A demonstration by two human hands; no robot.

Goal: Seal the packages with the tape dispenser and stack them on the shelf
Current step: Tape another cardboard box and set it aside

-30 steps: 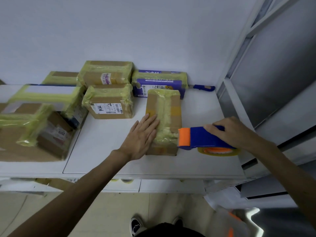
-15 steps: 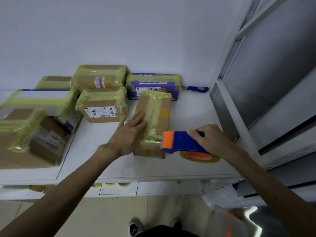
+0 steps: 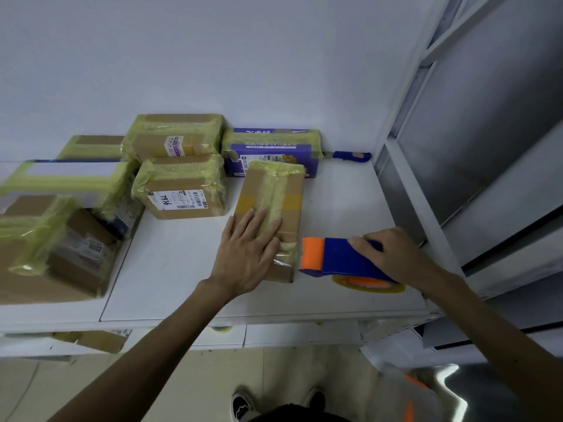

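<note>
A long cardboard package (image 3: 278, 190) wrapped in yellowish tape lies on the white shelf (image 3: 170, 269). My left hand (image 3: 248, 254) rests flat on its near end, fingers straight. Just right of the package, my right hand (image 3: 393, 257) grips the blue and orange tape dispenser (image 3: 338, 258), its tape roll (image 3: 368, 284) sitting on the shelf. The dispenser's orange end stands a short gap away from the package's near right corner.
Several taped packages stand at the left and back: a labelled box (image 3: 182, 187), a purple box (image 3: 271, 152), a large box (image 3: 51, 248). A blue-handled knife (image 3: 350, 155) lies against the back wall. A grey metal frame (image 3: 426, 178) bounds the shelf's right side.
The tape dispenser has pulled a little away from the package's near end to the right. My left hand stays flat on the package; the camera shifted slightly.
</note>
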